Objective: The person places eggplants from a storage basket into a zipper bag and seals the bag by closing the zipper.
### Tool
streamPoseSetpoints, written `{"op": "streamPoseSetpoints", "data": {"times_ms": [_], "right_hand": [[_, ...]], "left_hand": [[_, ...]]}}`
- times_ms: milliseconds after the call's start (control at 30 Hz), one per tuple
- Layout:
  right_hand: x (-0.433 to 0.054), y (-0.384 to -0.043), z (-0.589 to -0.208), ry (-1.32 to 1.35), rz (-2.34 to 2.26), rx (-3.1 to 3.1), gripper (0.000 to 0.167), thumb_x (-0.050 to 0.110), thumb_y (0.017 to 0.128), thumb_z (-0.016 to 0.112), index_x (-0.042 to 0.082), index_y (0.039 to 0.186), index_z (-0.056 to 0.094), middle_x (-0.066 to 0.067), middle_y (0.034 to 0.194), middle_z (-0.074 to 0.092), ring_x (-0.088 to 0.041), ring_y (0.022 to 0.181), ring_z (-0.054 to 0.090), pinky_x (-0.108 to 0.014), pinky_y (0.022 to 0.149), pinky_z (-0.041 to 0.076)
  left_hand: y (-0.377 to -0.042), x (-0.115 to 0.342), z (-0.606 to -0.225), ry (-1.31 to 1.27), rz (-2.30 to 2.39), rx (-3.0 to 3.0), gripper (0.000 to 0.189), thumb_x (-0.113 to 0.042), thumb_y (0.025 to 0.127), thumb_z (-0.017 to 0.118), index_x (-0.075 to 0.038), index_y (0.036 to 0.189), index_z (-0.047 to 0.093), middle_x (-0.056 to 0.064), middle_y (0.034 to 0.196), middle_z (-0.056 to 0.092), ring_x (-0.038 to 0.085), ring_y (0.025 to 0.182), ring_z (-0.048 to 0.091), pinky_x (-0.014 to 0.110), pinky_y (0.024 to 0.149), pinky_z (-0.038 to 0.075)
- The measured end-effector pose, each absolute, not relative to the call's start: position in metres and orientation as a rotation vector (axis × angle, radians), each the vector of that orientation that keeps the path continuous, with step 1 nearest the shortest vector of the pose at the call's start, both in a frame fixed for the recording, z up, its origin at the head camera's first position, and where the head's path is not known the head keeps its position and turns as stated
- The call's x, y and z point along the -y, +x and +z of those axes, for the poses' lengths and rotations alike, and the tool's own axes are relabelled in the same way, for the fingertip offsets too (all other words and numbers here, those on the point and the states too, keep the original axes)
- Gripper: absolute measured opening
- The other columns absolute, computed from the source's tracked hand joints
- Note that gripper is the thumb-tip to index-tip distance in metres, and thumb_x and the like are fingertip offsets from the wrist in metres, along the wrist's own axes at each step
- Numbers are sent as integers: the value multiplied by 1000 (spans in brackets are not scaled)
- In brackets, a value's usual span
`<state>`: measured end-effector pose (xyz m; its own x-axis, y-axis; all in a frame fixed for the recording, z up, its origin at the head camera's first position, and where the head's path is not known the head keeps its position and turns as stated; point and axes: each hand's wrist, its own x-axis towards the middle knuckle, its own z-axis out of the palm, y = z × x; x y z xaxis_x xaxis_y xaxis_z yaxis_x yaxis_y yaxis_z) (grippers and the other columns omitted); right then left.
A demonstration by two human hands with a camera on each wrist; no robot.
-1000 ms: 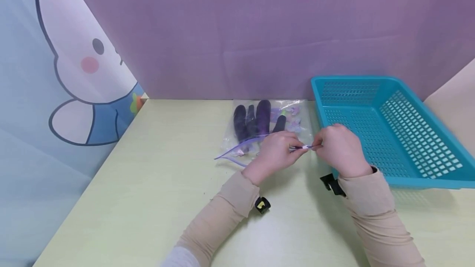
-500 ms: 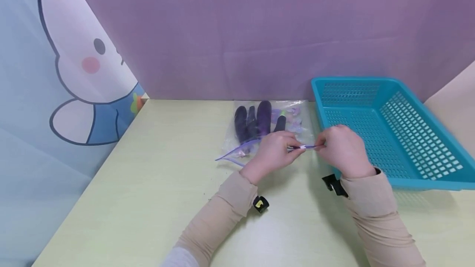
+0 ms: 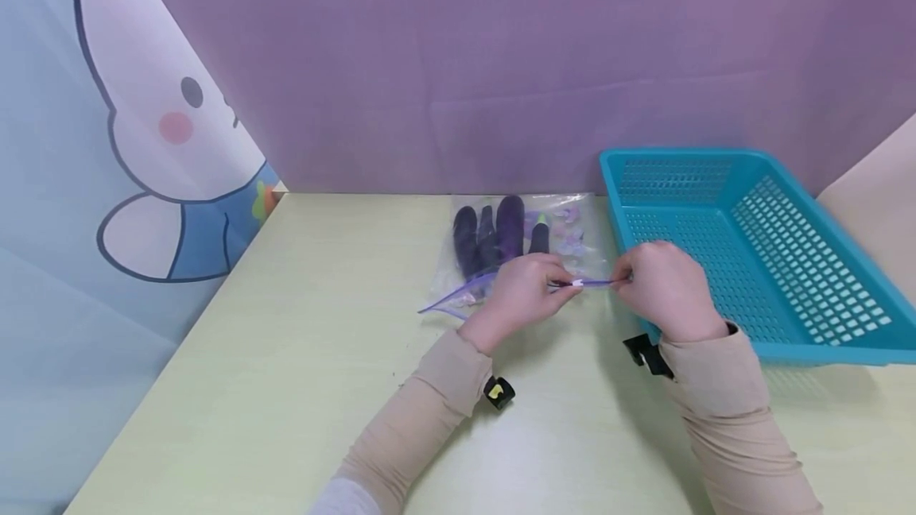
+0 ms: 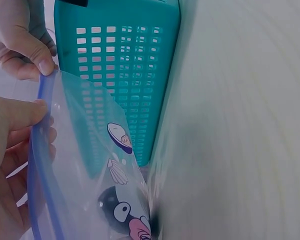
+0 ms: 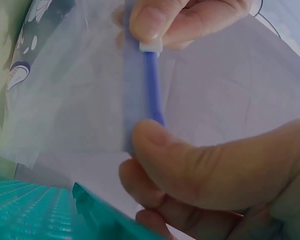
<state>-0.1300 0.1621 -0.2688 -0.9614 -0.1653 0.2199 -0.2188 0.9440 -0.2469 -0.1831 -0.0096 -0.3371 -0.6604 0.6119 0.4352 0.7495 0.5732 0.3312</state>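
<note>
A clear zip bag [image 3: 588,257] with a purple closure and printed pictures lies toward the back of the table, several dark eggplants [image 3: 510,229] inside it. My left hand [image 3: 525,288] pinches the small white slider [image 5: 151,46] on the closure between thumb and fingers. To its right, my right hand [image 3: 665,288] pinches the end of the closure strip, and a short straight stretch of purple strip [image 5: 152,82] shows between the two hands. Left of my left hand, the bag's mouth gapes with its two edges apart. The left wrist view shows the bag's printed side [image 4: 120,137].
A turquoise plastic basket [image 3: 830,352] with perforated walls stands on the right of the table, right beside the bag and behind my right hand. The pale table [image 3: 286,340] extends to the left. A purple cloth [image 3: 501,62] hangs behind it.
The white slider and my left hand have shifted slightly left along the closure. The stretch of strip between the hands is longer. My right hand keeps its pinch, a little farther right.
</note>
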Motion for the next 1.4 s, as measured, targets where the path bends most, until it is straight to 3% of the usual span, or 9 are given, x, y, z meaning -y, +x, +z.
{"op": "streamPoseSetpoints", "data": {"times_ms": [400,667,900,1400], "right_hand": [[-164,-131,-269,258,408,2945,8,1,75,67,4,73,74,-15,80,70,-26,67,60,-42,54,49],[-163,-132,-268,247,431,2972,9,1,77,66,5,75,74,-16,83,70,-26,67,60,-42,54,49],[-164,-132,-268,242,431,2988,10,1,77,65,5,76,74,-16,84,70,-26,67,60,-41,54,49],[-165,-131,-268,245,425,3000,16,-2,76,60,4,77,74,-17,84,70,-23,65,58,-38,52,47]], "left_hand": [[-184,17,-339,-1107,-703,2549,17,-32,88,67,-18,93,77,-8,85,68,5,73,62,17,65,47],[-183,23,-338,-1100,-736,2599,19,-32,88,67,-17,95,76,-3,97,71,9,86,66,22,76,51],[-184,27,-340,-1123,-752,2584,19,-31,88,67,-16,93,77,-6,86,69,7,75,63,20,69,49],[-187,35,-344,-1124,-787,2589,18,-29,87,68,-15,93,77,-5,87,70,7,72,63,20,69,50]]}}
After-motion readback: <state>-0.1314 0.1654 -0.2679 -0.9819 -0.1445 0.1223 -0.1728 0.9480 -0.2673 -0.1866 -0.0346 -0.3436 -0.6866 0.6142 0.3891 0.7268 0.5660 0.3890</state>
